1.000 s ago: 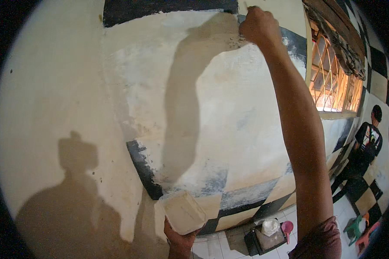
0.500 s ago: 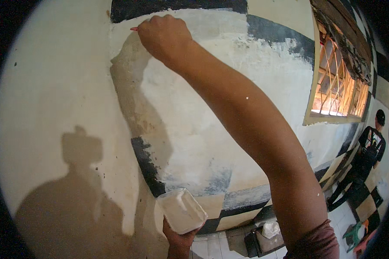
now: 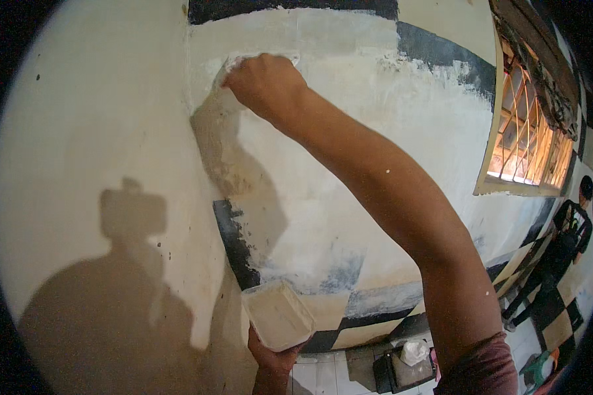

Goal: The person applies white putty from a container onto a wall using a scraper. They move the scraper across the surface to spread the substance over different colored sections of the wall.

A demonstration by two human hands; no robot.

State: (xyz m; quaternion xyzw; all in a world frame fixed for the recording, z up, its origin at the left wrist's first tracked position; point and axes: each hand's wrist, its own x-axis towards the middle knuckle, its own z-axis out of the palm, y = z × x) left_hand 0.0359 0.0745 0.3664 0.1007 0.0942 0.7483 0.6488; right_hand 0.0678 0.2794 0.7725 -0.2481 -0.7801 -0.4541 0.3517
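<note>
My right hand (image 3: 265, 85) is closed and pressed close to the wall (image 3: 323, 158) at upper left, near the corner. Whatever it grips is hidden behind the fingers. White, wet-looking smears show on the wall around the knuckles. Lower down, my left hand (image 3: 270, 359) holds a square, pale plastic tub (image 3: 295, 340) from beneath, tilted so its inside shows. Whitish paint or paste coats the tub's bottom. Pale coating covers much of the wall's middle, over a black and cream checkered pattern.
A plain cream wall (image 3: 79, 131) with my shadow meets the worked wall at left. At right is a barred window (image 3: 524, 138). Another person (image 3: 563, 237) in dark clothes stands farther along. A dark box (image 3: 405, 368) with a white bag (image 3: 414, 352) sits on the tiled floor.
My right hand has moved down along the wall, leaving white smears. The small red tip beside its fingers is now hidden. The left hand still holds the tub.
</note>
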